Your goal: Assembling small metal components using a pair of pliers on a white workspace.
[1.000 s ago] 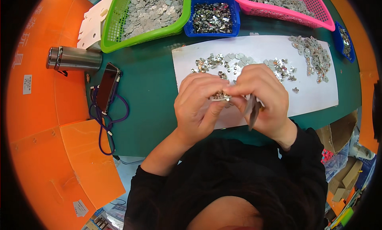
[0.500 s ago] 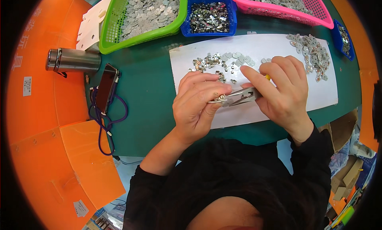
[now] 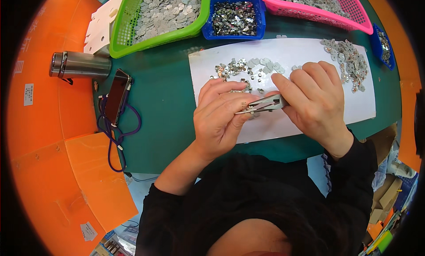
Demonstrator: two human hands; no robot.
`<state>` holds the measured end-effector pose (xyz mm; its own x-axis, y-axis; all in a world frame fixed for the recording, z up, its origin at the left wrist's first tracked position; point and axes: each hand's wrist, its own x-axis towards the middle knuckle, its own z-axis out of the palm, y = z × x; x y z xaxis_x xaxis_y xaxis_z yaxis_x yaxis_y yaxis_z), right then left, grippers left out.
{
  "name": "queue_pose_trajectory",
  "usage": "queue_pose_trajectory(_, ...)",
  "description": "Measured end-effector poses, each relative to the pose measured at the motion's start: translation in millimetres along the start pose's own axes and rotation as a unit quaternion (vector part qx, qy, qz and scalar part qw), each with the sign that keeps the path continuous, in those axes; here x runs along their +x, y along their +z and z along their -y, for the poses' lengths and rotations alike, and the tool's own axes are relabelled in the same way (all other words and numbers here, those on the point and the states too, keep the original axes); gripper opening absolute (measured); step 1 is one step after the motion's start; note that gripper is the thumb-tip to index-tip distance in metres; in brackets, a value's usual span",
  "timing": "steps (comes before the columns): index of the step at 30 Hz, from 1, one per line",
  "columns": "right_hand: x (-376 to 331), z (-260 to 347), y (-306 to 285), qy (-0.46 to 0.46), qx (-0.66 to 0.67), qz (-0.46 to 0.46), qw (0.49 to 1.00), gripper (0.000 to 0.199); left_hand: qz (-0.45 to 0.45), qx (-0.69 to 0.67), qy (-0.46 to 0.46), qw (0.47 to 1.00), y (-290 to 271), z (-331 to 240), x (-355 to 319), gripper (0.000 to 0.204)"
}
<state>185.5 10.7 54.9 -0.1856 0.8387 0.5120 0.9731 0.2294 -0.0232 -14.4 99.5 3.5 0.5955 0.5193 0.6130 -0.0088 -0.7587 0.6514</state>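
Between thumb and fingers my left hand [image 3: 219,116] pinches a small flat grey metal plate [image 3: 241,111] with a shiny fitting on it. My right hand [image 3: 314,101] is wrapped round a pair of pliers [image 3: 268,103], whose jaws point left and reach the plate at my left fingertips. The pliers' handles are mostly hidden in my palm. Both hands are above a white sheet [image 3: 283,129]. Beyond them on the sheet lie a scatter of small shiny metal fittings [image 3: 230,68] and several loose grey plates [image 3: 265,64]. A pile of plates with fittings [image 3: 349,61] lies at the right.
Along the back stand a green basket [image 3: 168,36] of grey plates, a blue bin [image 3: 234,33] of shiny fittings, a pink basket [image 3: 323,20] and a smaller blue tray [image 3: 385,48]. A steel flask [image 3: 82,64] and a corded phone [image 3: 118,96] lie on the left.
The pliers' jaws have moved slightly left and up, and now overlap the fitting at my left fingertips. Both hands keep their grip, and the right one has shifted only a little.
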Motion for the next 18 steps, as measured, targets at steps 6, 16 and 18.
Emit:
queue_pose_trajectory(6, -3.3, -3.2, -0.1, -0.008, -0.021, 0.017, 1.000, 0.021, 0.015, 0.004, -0.034, 0.999, 1.0, -2.8, 3.4, 0.023)
queue_pose_trajectory(16, 0.8, 0.3, -7.4, -0.017, -0.052, 0.012, 0.998, 0.037, 0.008, 0.022, -0.009, 1.000, 1.8, -1.5, 2.7, 0.023)
queue_pose_trajectory(18, 2.1, 1.0, -8.2, -0.021, -0.066, -0.002, 0.998, 0.037, 0.006, 0.026, -0.004, 1.000, 1.8, -0.8, 1.4, 0.023)
